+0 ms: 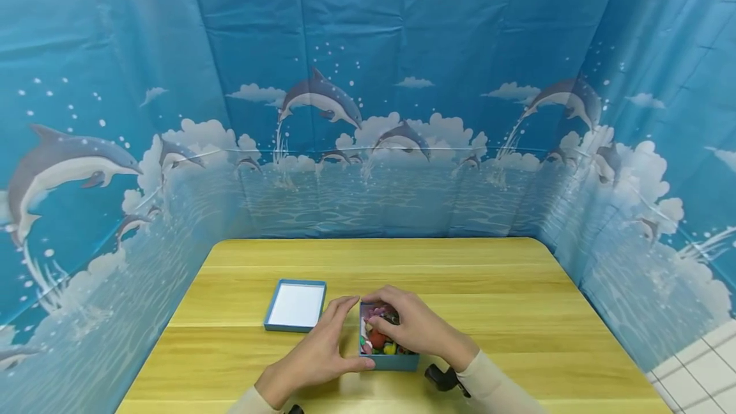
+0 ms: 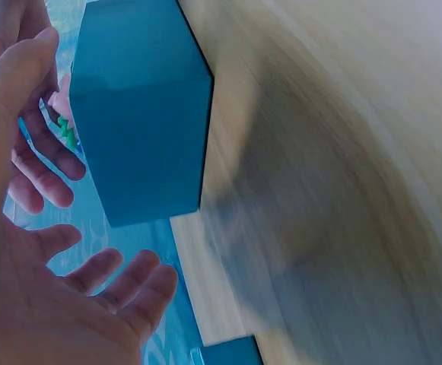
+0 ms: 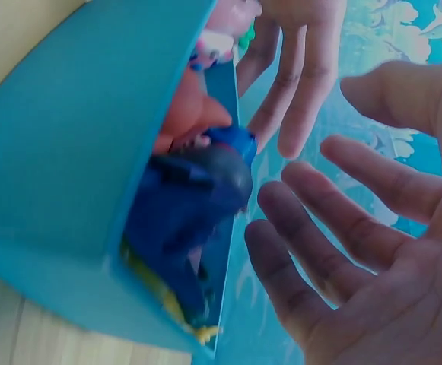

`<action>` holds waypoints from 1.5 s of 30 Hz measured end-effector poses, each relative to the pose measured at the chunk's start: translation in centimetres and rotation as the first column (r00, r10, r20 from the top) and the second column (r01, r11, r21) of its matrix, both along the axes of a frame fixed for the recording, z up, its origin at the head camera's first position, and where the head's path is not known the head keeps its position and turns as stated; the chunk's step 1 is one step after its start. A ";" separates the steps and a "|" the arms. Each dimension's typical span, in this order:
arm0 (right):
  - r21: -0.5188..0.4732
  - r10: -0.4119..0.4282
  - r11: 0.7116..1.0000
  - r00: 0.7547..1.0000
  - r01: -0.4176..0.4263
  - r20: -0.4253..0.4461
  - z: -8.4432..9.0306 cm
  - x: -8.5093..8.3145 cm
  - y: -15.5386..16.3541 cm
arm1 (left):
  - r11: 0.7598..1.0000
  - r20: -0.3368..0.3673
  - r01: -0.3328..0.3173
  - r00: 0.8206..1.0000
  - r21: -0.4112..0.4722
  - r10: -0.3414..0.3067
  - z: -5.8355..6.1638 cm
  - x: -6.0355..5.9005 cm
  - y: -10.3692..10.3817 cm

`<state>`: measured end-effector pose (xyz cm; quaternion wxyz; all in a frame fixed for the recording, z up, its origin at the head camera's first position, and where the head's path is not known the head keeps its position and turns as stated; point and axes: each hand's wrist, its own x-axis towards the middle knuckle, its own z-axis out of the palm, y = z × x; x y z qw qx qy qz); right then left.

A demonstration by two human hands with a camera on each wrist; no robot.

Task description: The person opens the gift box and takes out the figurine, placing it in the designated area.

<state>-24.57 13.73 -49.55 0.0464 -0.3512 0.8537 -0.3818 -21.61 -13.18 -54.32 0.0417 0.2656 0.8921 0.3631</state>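
Observation:
A blue box (image 1: pixel 397 362) stands on the table, filled with small colourful toy figures (image 1: pixel 376 338). My left hand (image 1: pixel 324 349) is beside the box's left wall, thumb near the front corner, fingers spread and gripping nothing. Over the box's right side and opening is my right hand (image 1: pixel 415 322). In the right wrist view that hand (image 3: pixel 380 236) has loosely spread fingers with nothing between them, close to the open top. A dark blue figure (image 3: pixel 182 205), an orange figure (image 3: pixel 190 114) and a pink figure (image 3: pixel 232 15) show inside the box there.
A blue lid (image 1: pixel 296 304) with a white inside lies upturned on the wooden table (image 1: pixel 489 280), left of the box. Dolphin-printed curtains (image 1: pixel 402 197) hang around the table's back and sides. A black wrist device (image 1: pixel 441 377) sits by my right wrist.

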 end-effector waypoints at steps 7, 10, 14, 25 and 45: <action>0.063 0.046 0.997 0.998 -0.044 -0.037 -0.4 -0.2 1.9 | 0.999 0.006 0.019 1.000 -0.034 -0.019 -0.1 -0.9 1.5; 0.093 0.057 0.994 0.998 -0.054 -0.031 -0.5 -0.3 2.3 | 0.999 0.014 0.018 1.000 -0.044 -0.018 -0.2 -1.2 1.9; 0.124 0.052 0.991 0.998 -0.049 -0.019 -0.5 -0.4 2.7 | 0.999 0.038 0.019 0.999 -0.049 -0.017 -0.4 -1.5 2.3; 0.147 0.043 0.988 0.999 -0.044 0.011 -0.9 -0.7 3.3 | 0.998 0.086 -0.002 0.996 -0.066 0.008 -0.5 -1.8 3.0; 0.071 0.049 0.996 0.999 -0.050 0.016 -2.3 -1.2 3.0 | 0.997 0.117 -0.023 0.993 -0.070 0.031 -0.3 -1.0 3.6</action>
